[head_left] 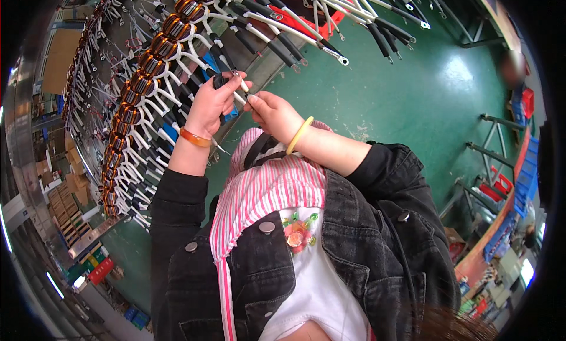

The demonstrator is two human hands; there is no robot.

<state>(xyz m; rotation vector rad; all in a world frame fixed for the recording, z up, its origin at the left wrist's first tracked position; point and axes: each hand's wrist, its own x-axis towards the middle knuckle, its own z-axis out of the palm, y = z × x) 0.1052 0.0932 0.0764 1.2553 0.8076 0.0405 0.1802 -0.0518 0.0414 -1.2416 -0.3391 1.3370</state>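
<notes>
A long row of copper-wound ring coils (141, 81) curves along the bench edge, with white-sleeved leads hanging off towards me. Many leads carry black sleeves and bare ring lugs at their ends. My left hand (211, 105) is closed around a white-sleeved lead (243, 83), and a black piece (219, 81) shows at its thumb and fingers; I cannot make out what that is. My right hand (276, 116) is closed, with thumb and forefinger pinching the end of the lead just beside the left fingertips. The exact tip is hidden by the fingers.
Further rows of coils and leads (82, 64) lie across the bench to the left. A red crate (330, 24) stands beyond the leads. Green floor (377, 93) stretches right, towards metal frames (495, 140) and blue bins (525, 182). Cardboard and pallets (62, 211) sit far left.
</notes>
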